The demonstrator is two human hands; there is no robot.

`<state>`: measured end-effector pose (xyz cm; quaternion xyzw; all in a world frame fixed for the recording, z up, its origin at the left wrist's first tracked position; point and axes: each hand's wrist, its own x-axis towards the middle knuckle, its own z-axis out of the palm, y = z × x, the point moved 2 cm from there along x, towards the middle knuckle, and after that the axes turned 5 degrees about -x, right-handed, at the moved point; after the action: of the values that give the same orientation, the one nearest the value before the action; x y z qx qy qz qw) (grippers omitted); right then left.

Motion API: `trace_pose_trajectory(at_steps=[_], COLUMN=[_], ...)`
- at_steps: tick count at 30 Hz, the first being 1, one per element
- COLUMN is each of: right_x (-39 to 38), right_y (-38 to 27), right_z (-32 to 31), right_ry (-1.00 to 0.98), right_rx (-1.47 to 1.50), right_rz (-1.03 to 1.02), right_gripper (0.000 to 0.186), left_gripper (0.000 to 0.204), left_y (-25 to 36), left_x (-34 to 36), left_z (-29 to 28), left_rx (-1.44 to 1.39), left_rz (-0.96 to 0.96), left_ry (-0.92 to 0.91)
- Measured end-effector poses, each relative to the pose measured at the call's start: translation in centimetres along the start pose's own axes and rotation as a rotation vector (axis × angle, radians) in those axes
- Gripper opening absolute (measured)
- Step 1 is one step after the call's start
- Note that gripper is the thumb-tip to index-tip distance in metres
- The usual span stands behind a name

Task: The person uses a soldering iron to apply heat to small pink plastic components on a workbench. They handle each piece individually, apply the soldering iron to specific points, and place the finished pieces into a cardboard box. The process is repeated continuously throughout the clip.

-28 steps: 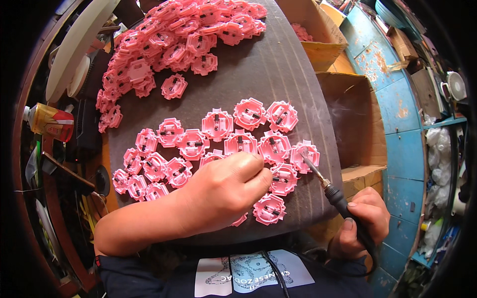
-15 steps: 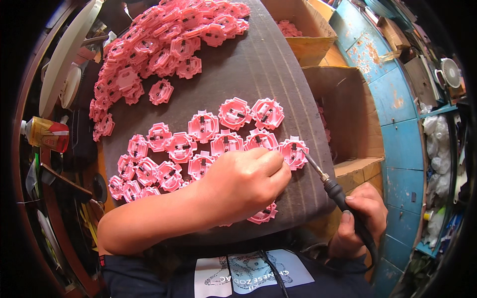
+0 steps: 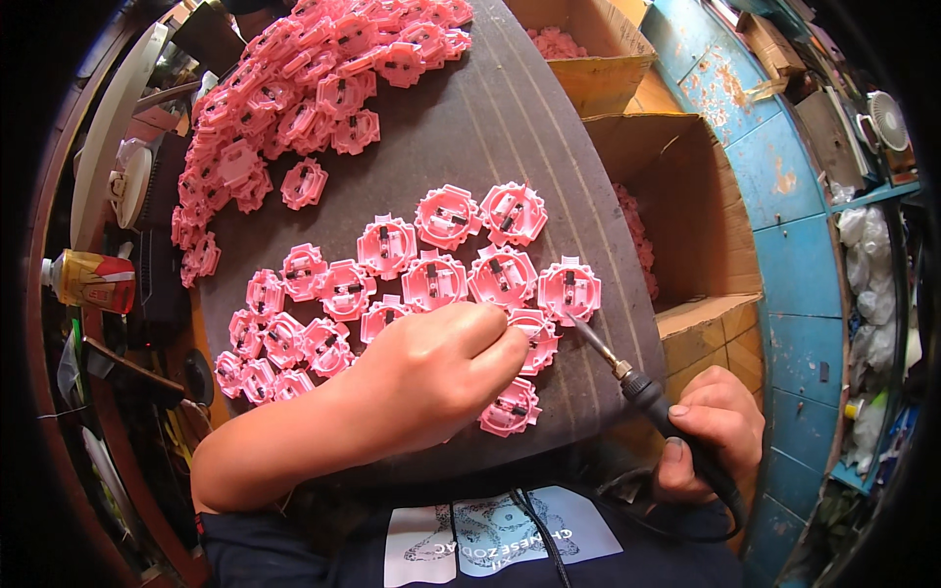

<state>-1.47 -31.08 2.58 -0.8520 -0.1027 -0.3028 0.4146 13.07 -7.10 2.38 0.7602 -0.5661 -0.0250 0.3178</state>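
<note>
My right hand [image 3: 720,436] is wrapped round the black handle of a soldering iron [image 3: 642,387]. Its metal tip points up and left, at the lower edge of the rightmost pink plastic part [image 3: 569,291]. My left hand [image 3: 446,363] is closed, knuckles up, over the lower rows of parts; its fingertips are tucked in, so what they pinch, if anything, is hidden. Just past those fingers, another pink part [image 3: 538,340] is partly covered. The round parts lie in rows, open side up, with small black and pale pieces inside. One more part [image 3: 511,407] lies nearer me.
A big heap of pink parts [image 3: 294,98] covers the table's [image 3: 461,127] far left. Cardboard boxes [image 3: 706,216] holding pink parts stand along its right side. A drink bottle [image 3: 93,281] is at the left; blue cabinets [image 3: 794,265] line the right.
My left hand has drawn left, uncovering a pink part beside its fingers. The iron's tip has shifted from the rightmost part's upper right to its lower edge. The whole view has shifted slightly.
</note>
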Motion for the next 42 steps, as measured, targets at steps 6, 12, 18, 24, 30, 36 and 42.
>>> trace_pose_trajectory(at_steps=[6,12,18,24,30,36,42], right_x=[-0.2,-0.4,-0.5,-0.5,-0.5,-0.5,-0.4], right_y=[-0.3,-0.1,-0.1,-0.5,-0.3,-0.2,-0.2], right_z=[0.1,0.4,0.7,0.7,0.9,1.0,0.9], right_ry=[-0.069,-0.099,-0.109,-0.094,-0.113,-0.117,-0.129], right_rx=[0.035,0.057,0.081,0.041,0.048,0.050,0.055], right_rz=[0.001,-0.086,-0.088,-0.018,0.002,-0.002,-0.007], right_gripper=[0.025,0.025,0.025,0.024,0.025,0.025,0.026], left_gripper=[0.025,0.026,0.026,0.025,0.025,0.025,0.025], left_y=[0.8,1.0,1.1,1.0,0.8,0.6,0.3], left_x=[-1.2,-1.7,-1.9,-1.9,-1.9,-1.8,-1.8], left_z=[-0.4,-0.5,-0.5,-0.4,-0.1,0.0,0.3], left_rx=[0.035,0.045,0.051,0.040,0.050,0.041,0.033], left_rz=[0.011,0.000,0.016,-0.013,-0.020,-0.026,-0.020], left_ry=[-0.077,-0.087,-0.088,-0.072,-0.086,-0.092,-0.062])
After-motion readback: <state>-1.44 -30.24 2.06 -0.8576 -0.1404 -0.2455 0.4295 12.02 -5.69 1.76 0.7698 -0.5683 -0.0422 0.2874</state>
